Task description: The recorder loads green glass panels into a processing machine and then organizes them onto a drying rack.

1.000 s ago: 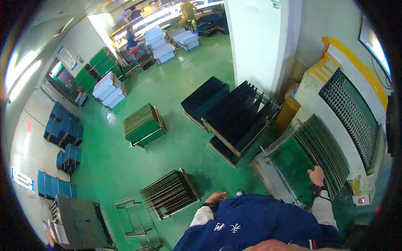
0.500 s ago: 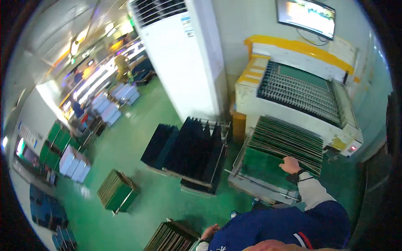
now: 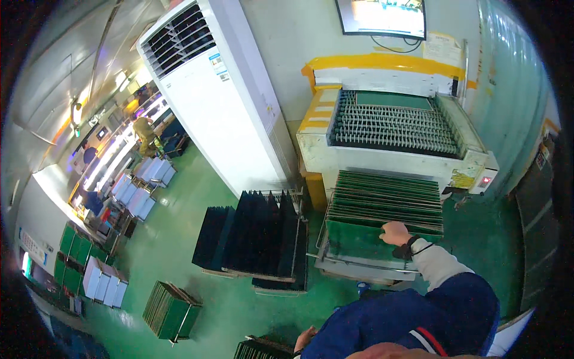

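Green circuit boards (image 3: 382,206) upright on edge in metal rack (image 3: 365,266).

A dark-framed wall screen (image 3: 382,17) glows orange above the machine, a yellowish paper notice (image 3: 442,48) beside it. A small blue-and-white label (image 3: 216,61) sits on the tall white cabinet.

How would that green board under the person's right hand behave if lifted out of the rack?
The green board looks thin, flat and wide, so probably stiff with slight flex, and light. It stands on edge among others in the rack, so it may tip once freed. The right hand grips its top edge.
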The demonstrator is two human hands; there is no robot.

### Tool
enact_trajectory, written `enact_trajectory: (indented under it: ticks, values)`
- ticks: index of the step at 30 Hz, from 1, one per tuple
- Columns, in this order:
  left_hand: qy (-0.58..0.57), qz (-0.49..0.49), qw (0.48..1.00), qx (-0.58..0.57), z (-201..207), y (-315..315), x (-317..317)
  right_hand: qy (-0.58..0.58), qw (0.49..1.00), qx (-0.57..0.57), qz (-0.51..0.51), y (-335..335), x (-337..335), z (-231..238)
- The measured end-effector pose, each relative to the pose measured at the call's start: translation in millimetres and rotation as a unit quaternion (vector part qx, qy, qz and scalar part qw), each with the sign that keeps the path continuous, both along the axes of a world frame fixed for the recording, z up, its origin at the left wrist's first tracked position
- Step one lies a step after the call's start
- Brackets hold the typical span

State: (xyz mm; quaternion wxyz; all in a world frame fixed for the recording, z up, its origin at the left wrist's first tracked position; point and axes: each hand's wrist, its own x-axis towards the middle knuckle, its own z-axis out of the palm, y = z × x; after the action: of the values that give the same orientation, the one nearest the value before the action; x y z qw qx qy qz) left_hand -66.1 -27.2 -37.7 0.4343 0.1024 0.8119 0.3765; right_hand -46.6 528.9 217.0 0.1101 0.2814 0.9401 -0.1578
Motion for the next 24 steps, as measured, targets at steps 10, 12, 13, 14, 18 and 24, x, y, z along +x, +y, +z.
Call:
enact_trajectory:
  ticks: [10,12,13,14,18,24]
  values:
    - [-0.003,0.017,1.000,0.004,15.7,12.8,-9.9,0.104,0.994,0.012,0.037,-18.1,21.1,-15.0]
    - [-0.004,0.017,1.000,0.006,16.6,18.0,-12.1,0.074,0.996,0.010,0.040,-18.4,22.1,-12.4]
    - [-0.005,0.018,1.000,0.006,17.4,21.8,-13.1,0.106,0.993,-0.005,0.047,-21.1,24.2,-9.6]
    - [-0.006,0.017,1.000,0.008,18.2,25.5,-14.4,0.096,0.994,-0.011,0.056,-23.1,25.5,-5.6]
    - [-0.007,0.019,1.000,0.013,22.6,51.9,-24.5,0.022,0.998,-0.048,0.039,-29.2,20.6,23.8]
    - [-0.004,0.017,1.000,0.012,33.1,98.3,-59.0,0.028,0.998,0.017,0.060,-34.5,18.6,94.9]
